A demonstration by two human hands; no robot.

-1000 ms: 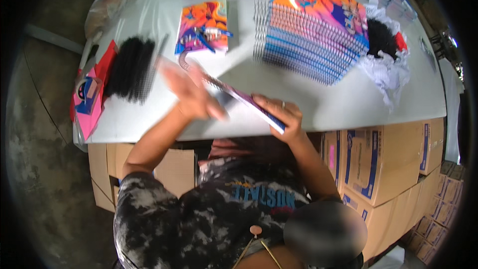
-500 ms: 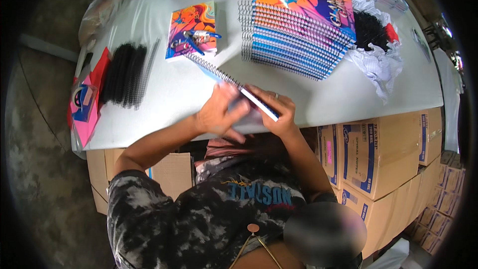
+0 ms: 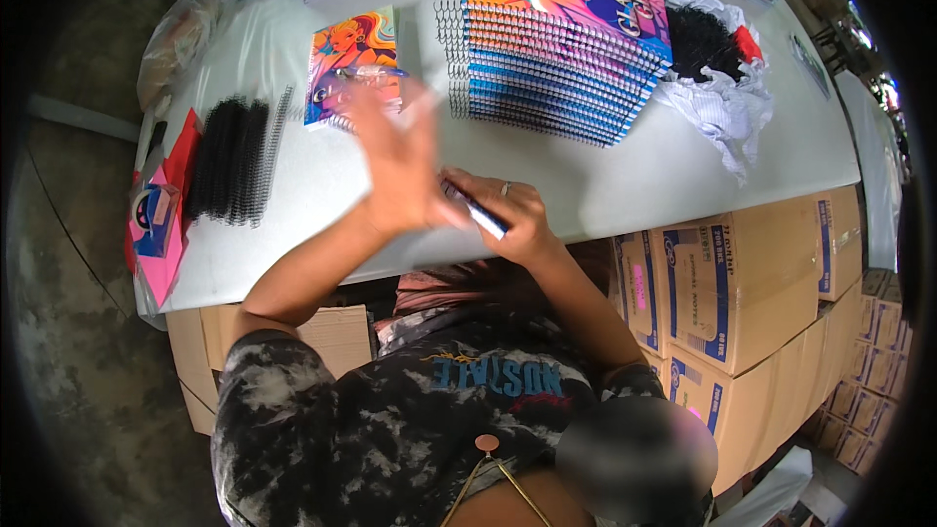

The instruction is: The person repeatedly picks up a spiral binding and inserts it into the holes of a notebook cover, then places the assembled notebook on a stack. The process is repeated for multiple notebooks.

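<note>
My right hand [image 3: 517, 220] is closed around a spiral notebook [image 3: 485, 220], held edge-on above the table's near side. Only its white page edges and dark cover edge show; the rest is behind my left hand. Blurred by motion, my left hand [image 3: 400, 171] is raised with its fingers spread, its thumb close to the notebook. Beyond its fingertips lies a short pile of notebooks with a bright orange and purple cover [image 3: 353, 36]. A blue-handled tool [image 3: 376, 71], partly hidden by the fingers, rests on that pile.
A tall stack of spiral-bound notebooks [image 3: 566, 68] stands right of centre. Black coils [image 3: 229, 161] lie in a row at the left, beside pink and red sheets [image 3: 166, 263]. More black coils [image 3: 703, 44] sit in crumpled paper. Cardboard boxes [image 3: 752, 293] are below the table's right edge.
My left hand has moved up and away from the notebook's coil toward the short pile. My right hand, still gripping the notebook, has shifted slightly left. The whole view has shifted a little.
</note>
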